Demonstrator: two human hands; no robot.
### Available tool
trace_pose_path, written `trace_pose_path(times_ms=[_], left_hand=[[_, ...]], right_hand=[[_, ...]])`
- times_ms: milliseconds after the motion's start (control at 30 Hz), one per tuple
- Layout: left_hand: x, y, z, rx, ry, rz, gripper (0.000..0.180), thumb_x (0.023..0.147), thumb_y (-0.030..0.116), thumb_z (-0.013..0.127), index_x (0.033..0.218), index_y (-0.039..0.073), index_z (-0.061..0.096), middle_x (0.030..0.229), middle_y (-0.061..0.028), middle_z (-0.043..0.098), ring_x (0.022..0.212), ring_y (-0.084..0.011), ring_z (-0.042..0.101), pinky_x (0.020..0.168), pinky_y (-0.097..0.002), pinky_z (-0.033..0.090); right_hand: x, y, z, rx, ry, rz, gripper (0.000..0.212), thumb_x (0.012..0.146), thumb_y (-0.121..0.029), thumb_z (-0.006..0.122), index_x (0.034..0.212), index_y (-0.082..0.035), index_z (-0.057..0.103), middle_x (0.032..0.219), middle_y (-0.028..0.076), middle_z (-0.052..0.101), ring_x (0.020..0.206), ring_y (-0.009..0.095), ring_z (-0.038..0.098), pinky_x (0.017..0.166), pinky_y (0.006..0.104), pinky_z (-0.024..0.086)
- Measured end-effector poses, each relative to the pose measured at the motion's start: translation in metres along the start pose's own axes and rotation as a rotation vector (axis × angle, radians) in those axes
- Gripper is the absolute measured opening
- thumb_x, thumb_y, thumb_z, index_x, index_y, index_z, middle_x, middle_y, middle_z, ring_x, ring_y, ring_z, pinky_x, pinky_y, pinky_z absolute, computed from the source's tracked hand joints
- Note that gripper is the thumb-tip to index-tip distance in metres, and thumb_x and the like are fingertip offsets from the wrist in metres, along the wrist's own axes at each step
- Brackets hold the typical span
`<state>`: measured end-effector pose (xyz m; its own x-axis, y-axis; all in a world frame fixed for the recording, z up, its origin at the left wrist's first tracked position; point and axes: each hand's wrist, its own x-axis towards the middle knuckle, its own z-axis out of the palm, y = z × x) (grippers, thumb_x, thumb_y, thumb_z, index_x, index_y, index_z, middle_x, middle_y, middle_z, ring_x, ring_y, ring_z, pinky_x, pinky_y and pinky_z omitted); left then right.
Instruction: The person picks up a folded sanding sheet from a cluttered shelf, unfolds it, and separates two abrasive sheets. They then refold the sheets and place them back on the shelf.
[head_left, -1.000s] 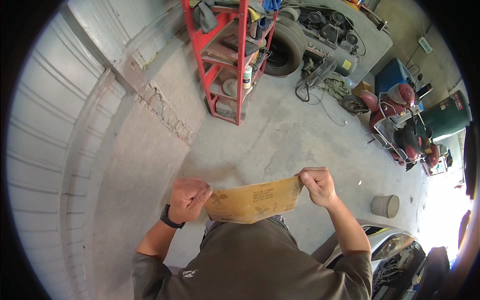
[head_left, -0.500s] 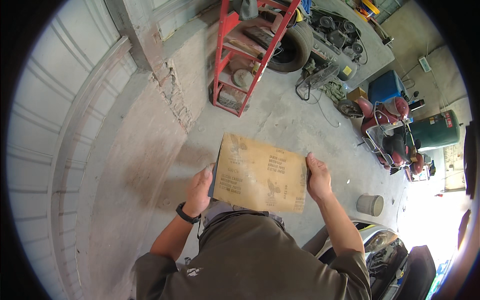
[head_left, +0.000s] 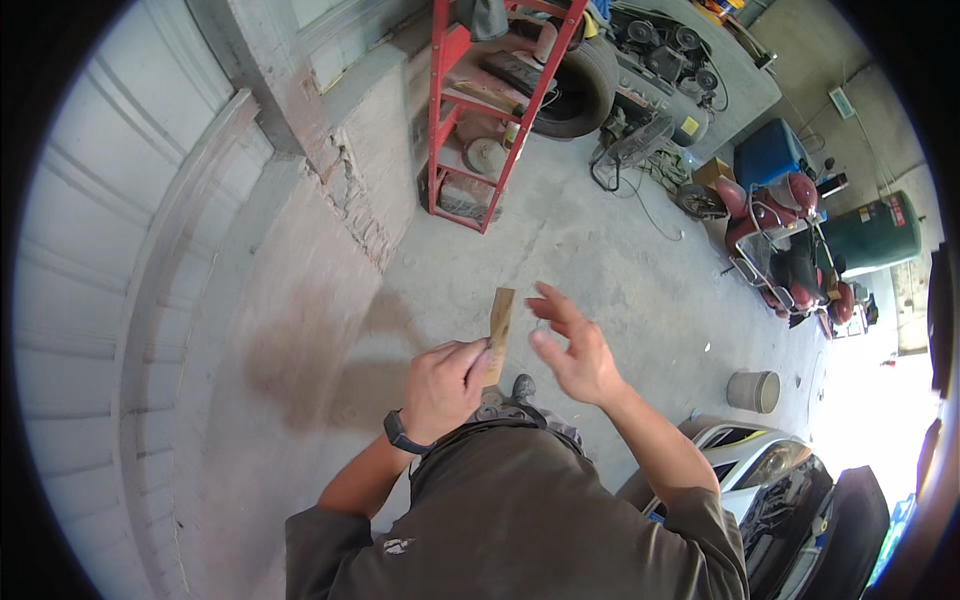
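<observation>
A garage's concrete floor (head_left: pixel 600 250) spreads below you, with pale wall panels (head_left: pixel 120 300) curving along the left, a red metal shelf rack (head_left: pixel 480 110) holding odds and ends beside a tyre (head_left: pixel 585 90), and red machines (head_left: pixel 790 240) parked to the right near a small grey bucket (head_left: pixel 752 390). Your left hand (head_left: pixel 445 385), a dark band at the wrist, is closed around the lower end of the tan sheet of sandpaper (head_left: pixel 498 330), which now stands narrow and upright, seen nearly edge-on. Half a second ago both hands held it spread flat and wide; it appears to have been folded or turned. Your right hand (head_left: pixel 570 345) has let go and hovers just beside the sheet, fingers spread and empty. The sheet now rests in one hand alone.
</observation>
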<state>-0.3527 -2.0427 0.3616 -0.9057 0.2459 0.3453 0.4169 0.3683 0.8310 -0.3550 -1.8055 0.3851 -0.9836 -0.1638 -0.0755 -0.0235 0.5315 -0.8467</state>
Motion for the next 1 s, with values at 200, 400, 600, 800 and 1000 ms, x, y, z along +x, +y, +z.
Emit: trace_pose_path(times_ms=[200,400,600,800,1000], left_hand=[[0.006,0.016,-0.004,0.049,-0.137,0.009,0.014,0.096,0.01,0.07,0.105,0.0,0.075,0.086,-0.0163,0.074,0.076,-0.0359,0.071,0.068,-0.0447,0.056],[0.019,0.022,-0.007,0.122,-0.249,0.161,0.018,0.094,0.011,0.071,0.108,0.001,0.076,0.088,-0.0138,0.075,0.079,-0.0327,0.072,0.067,-0.0425,0.057],[0.029,0.039,0.018,0.155,-0.3,0.181,0.02,0.094,0.014,0.073,0.108,0.0,0.076,0.105,-0.0121,0.074,0.097,-0.0338,0.069,0.089,-0.0461,0.055],[0.027,0.042,0.058,-0.035,-0.313,0.015,0.055,0.095,0.033,0.079,0.136,0.003,0.055,0.16,-0.0252,0.035,0.15,-0.0439,0.038,0.12,-0.0509,0.036],[0.031,0.063,0.096,-0.336,-0.371,-0.113,0.092,0.099,0.027,0.069,0.165,-0.002,0.012,0.172,-0.0232,0.017,0.161,-0.036,0.019,0.129,-0.0497,0.02]], right_hand=[[0.012,-0.023,-0.005,-0.017,-0.092,-0.037,0.044,0.105,-0.022,0.062,0.142,0.004,0.058,0.13,0.022,0.072,0.113,0.037,0.074,0.095,0.0444,0.059],[0.004,-0.01,-0.017,0.008,-0.121,-0.073,0.051,0.105,-0.03,0.065,0.143,0.003,0.058,0.13,0.025,0.071,0.116,0.039,0.072,0.098,0.0463,0.057],[-0.01,0.004,-0.015,0.254,-0.074,0.024,0.05,0.107,-0.032,0.06,0.142,0.004,0.057,0.116,0.023,0.074,0.108,0.034,0.075,0.09,0.0413,0.058],[-0.034,0.029,-0.024,0.738,-0.115,0.166,0.051,0.115,-0.036,0.047,0.152,-0.001,0.053,0.115,0.008,0.07,0.1,0.013,0.064,0.086,0.0348,0.061],[-0.04,0.055,-0.042,0.805,-0.093,-0.067,0.056,0.114,-0.033,0.054,0.157,0.002,0.047,0.142,0.016,0.067,0.127,0.021,0.065,0.108,0.0369,0.053]])
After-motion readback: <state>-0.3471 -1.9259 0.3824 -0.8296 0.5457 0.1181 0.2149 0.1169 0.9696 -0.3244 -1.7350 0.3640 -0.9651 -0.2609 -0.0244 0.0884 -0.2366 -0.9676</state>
